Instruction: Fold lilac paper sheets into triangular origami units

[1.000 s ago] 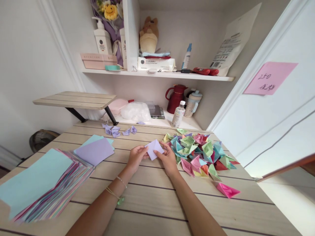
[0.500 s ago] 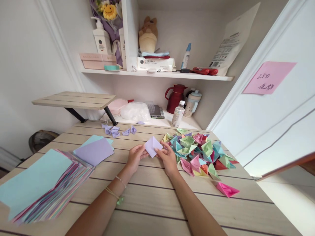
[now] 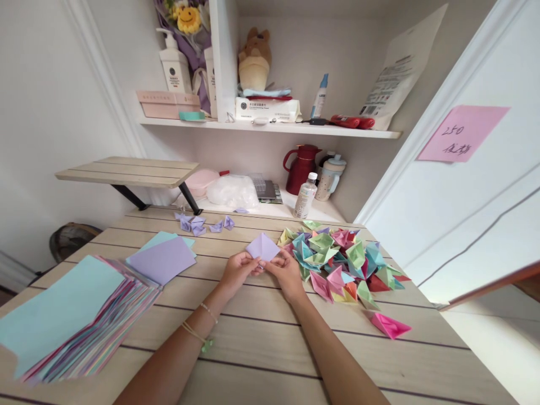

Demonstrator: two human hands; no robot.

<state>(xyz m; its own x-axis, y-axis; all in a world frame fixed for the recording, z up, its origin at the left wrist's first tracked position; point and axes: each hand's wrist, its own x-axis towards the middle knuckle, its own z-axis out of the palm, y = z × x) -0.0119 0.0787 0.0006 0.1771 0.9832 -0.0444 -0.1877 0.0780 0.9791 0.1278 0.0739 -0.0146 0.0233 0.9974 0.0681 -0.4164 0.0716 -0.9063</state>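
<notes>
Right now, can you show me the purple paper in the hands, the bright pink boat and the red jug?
Purple paper (image 3: 262,247): head view, middle of its visible face.
Bright pink boat (image 3: 390,325): head view, middle of its folds.
Red jug (image 3: 301,172): head view, middle of its body.

Table (image 3: 253,354): pale wood-look boards, smooth, low sheen, dark grooves. Small stand (image 3: 130,169) at far left corner: same wood-look top; legs black, smooth, metal or plastic, can't tell. Folded lilac sheet (image 3: 262,246), mid-table toward the far edge: paper, matt, crisply creased. Stack of sheets (image 3: 71,315) by the left edge: paper, flat, matt, many thin layers. Lilac boats (image 3: 197,226) near the far edge: matt creased paper. Heap of boats (image 3: 323,256) along the right edge: same, sharp folds. Beyond the far edge: bag (image 3: 233,192), thin crinkled translucent plastic; bottle (image 3: 304,199), clear smooth plastic; jug (image 3: 301,169), glossy red, material unclear.
</notes>
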